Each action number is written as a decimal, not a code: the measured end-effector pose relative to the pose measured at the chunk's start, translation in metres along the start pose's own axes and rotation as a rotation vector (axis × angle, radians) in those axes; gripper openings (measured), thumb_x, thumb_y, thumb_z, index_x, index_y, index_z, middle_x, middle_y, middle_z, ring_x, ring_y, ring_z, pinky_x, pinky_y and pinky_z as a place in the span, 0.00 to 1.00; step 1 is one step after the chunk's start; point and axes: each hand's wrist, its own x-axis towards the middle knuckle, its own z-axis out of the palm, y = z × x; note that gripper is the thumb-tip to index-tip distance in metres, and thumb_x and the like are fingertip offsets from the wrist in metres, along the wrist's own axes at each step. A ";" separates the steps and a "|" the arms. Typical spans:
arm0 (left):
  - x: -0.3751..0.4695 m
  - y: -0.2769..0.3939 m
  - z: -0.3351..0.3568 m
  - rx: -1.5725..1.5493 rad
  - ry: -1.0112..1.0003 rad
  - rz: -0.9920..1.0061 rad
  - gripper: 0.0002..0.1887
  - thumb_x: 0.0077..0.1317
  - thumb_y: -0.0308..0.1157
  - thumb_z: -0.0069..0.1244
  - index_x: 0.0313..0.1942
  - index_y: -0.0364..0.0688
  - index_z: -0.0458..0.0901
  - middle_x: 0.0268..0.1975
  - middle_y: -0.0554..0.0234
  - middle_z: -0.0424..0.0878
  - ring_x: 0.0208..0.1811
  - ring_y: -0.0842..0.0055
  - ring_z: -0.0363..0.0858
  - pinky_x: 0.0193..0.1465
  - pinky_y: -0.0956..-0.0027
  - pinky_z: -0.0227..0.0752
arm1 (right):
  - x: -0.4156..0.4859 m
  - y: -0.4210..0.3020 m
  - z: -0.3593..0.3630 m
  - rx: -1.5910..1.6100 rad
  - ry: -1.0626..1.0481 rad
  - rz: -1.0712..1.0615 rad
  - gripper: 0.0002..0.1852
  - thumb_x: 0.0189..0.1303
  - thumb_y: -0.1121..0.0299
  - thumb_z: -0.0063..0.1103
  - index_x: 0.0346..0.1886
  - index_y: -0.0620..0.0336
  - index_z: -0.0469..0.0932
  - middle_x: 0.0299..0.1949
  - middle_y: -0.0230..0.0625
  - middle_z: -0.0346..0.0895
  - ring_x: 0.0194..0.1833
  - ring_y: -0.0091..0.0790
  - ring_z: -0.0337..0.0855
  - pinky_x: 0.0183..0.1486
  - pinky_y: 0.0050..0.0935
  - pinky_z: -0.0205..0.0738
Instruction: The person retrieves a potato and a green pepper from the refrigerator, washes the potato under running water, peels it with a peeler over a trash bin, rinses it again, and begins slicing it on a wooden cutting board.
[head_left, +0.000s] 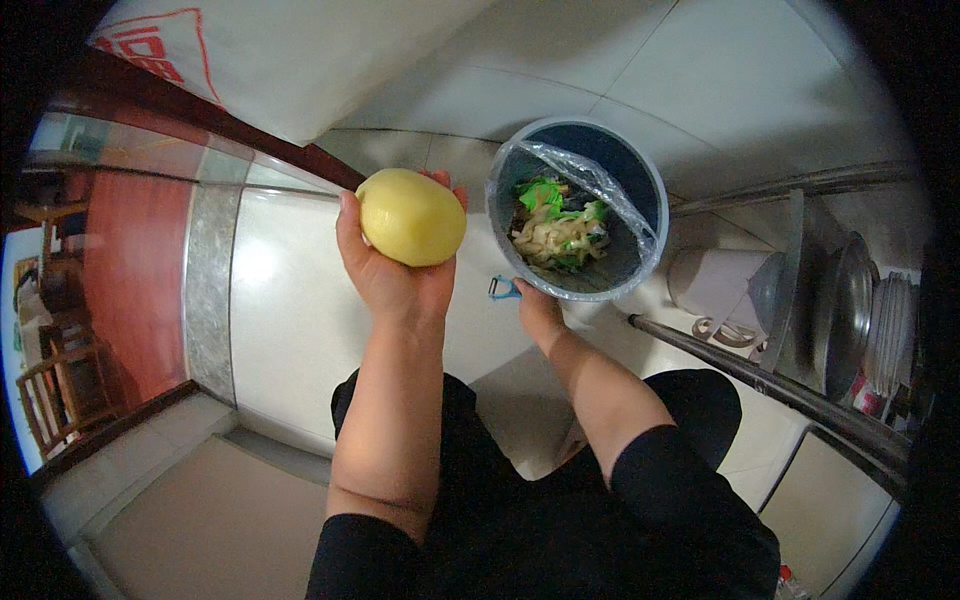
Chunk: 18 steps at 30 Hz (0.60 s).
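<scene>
A peeled yellow potato (411, 217) rests in my left hand (401, 281), the thumb along its left side and fingertips showing behind its upper right. Low beside the bin, my right hand (538, 309) grips a blue vegetable peeler (504, 287) whose blade end points left; most of the handle is hidden in the fingers. Just above that hand stands a round grey bin (658, 202) lined with a clear plastic bag (592, 171). Pale peelings (559, 234) and green leaf scraps (541, 195) lie inside it. The potato is left of the bin's rim, apart from it in the picture.
To the right, a metal-framed rack (772, 386) holds a pot-like container (724, 289), metal lids (851, 315) and stacked plates (892, 334). A doorway with a reddish floor (135, 285) opens on the left. Tiled wall (660, 67) rises behind the bin. Pale floor tiles (292, 300) lie below my hands.
</scene>
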 end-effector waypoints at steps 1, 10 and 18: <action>-0.003 0.001 -0.002 0.014 -0.011 -0.017 0.29 0.69 0.57 0.42 0.50 0.37 0.78 0.49 0.45 0.81 0.55 0.53 0.78 0.64 0.48 0.68 | 0.008 0.007 0.008 0.024 0.067 0.033 0.21 0.68 0.62 0.55 0.61 0.61 0.75 0.61 0.47 0.74 0.62 0.52 0.73 0.65 0.43 0.66; -0.020 0.009 -0.009 0.091 -0.094 -0.121 0.26 0.69 0.57 0.44 0.56 0.49 0.76 0.50 0.52 0.81 0.57 0.55 0.78 0.63 0.46 0.69 | 0.027 0.056 0.048 -0.443 0.330 -0.168 0.19 0.67 0.63 0.55 0.56 0.63 0.76 0.59 0.50 0.74 0.58 0.57 0.74 0.62 0.47 0.68; 0.011 0.013 -0.016 -0.041 -0.105 -0.054 0.27 0.68 0.56 0.47 0.53 0.41 0.77 0.48 0.48 0.81 0.54 0.55 0.78 0.63 0.49 0.69 | -0.057 -0.080 -0.052 -0.133 -0.128 -0.413 0.16 0.54 0.78 0.61 0.48 0.59 0.76 0.46 0.44 0.77 0.48 0.52 0.81 0.47 0.44 0.79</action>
